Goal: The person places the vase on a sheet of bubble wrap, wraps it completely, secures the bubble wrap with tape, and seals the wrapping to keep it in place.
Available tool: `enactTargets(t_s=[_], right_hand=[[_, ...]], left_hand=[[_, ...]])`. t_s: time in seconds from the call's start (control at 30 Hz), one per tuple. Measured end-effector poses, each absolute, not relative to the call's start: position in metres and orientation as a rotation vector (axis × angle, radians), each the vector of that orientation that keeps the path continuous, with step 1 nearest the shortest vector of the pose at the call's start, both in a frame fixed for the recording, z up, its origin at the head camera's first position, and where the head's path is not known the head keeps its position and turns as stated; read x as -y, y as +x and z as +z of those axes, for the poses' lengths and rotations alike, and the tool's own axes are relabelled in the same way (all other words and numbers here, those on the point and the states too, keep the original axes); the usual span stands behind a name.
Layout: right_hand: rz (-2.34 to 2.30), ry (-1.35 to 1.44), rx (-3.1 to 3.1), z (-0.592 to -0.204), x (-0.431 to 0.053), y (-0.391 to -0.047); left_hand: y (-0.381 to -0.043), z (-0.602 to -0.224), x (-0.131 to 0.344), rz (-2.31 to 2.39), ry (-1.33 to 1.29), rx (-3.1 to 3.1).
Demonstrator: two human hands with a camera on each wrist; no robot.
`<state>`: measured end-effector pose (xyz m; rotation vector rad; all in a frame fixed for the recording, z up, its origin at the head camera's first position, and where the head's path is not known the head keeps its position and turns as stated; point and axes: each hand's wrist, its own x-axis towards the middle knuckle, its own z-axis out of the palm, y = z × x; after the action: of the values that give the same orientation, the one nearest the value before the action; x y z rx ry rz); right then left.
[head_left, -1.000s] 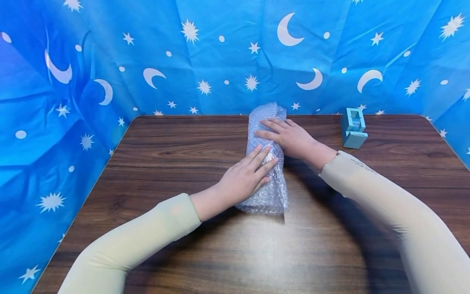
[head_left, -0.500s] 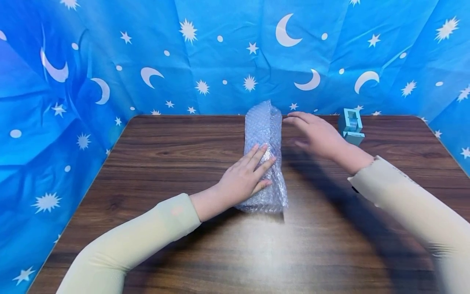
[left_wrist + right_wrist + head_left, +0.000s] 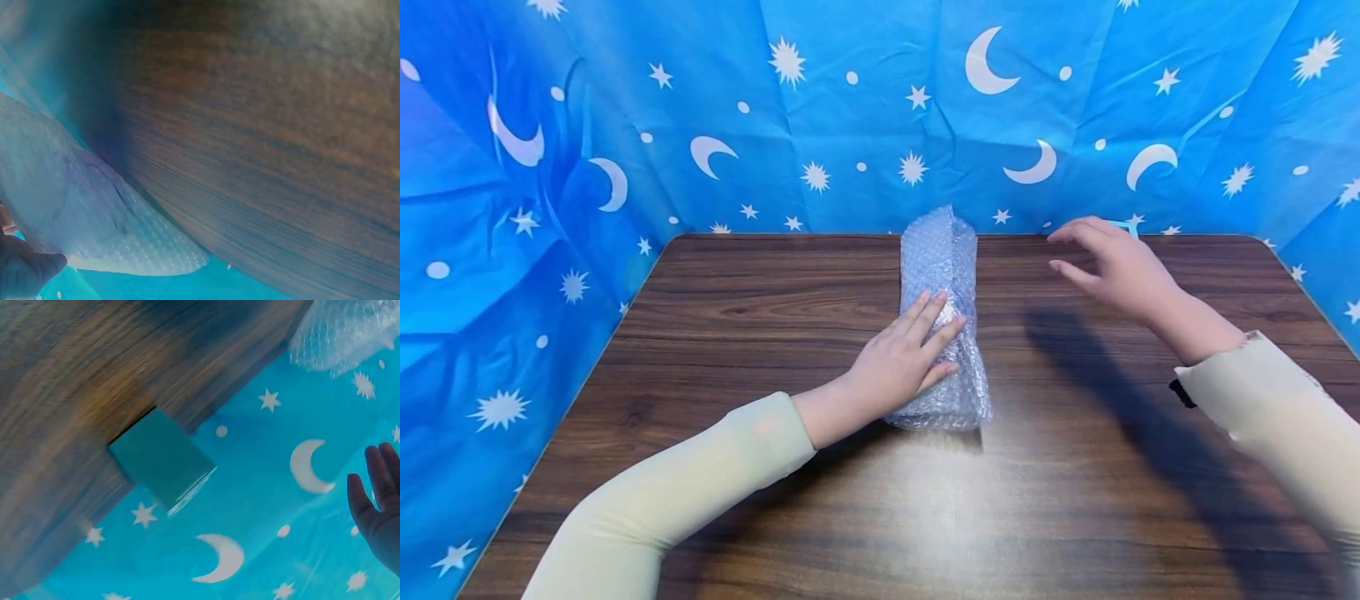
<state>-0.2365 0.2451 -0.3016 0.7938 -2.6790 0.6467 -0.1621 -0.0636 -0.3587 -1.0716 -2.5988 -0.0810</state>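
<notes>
A long bundle of clear bubble wrap [image 3: 928,258] lies lengthwise on the table, its far end near the back edge; what is inside cannot be made out. My left hand [image 3: 898,362] rests flat on its near half, fingers spread. In the left wrist view the bubble wrap [image 3: 125,212] reaches past that hand's fingertips [image 3: 47,265]. Off to the right, my right hand [image 3: 1123,267] is in the air with loosely bent fingers, holding nothing. It hides most of a teal tape dispenser [image 3: 1127,226] in the head view; the right wrist view shows the dispenser's side [image 3: 162,459] plainly.
The dark wood-grain table [image 3: 760,333] ends at a blue cloth backdrop [image 3: 850,125] with white moons and stars, which also hangs along both sides. The tape dispenser stands near the back right.
My right hand has lifted off the bubble wrap and moved right, in front of the tape dispenser. My left hand has stayed on the bundle.
</notes>
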Motion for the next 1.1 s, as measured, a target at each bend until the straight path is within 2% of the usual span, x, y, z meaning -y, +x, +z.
enactTargets(t_s=[0.37,0.53,0.77,1.1], right_hand=[[1.007,0.037,2.904,-0.322,-0.313,-0.244],[1.197,-0.160,3.012,-0.336,-0.327,-0.254],[1.430,-0.337,3.054,-0.346,-0.328,-0.263],[1.809,-0.419,2.859,-0.349,-0.325,-0.270]], left_hand=[[-0.161,-0.358,0.065,-0.084,-1.058,2.641],[-0.160,-0.358,0.066,-0.089,-1.044,2.675],[-0.161,-0.358,0.065,-0.097,-1.046,2.660],[-0.162,-0.358,0.062,-0.077,-1.041,2.674]])
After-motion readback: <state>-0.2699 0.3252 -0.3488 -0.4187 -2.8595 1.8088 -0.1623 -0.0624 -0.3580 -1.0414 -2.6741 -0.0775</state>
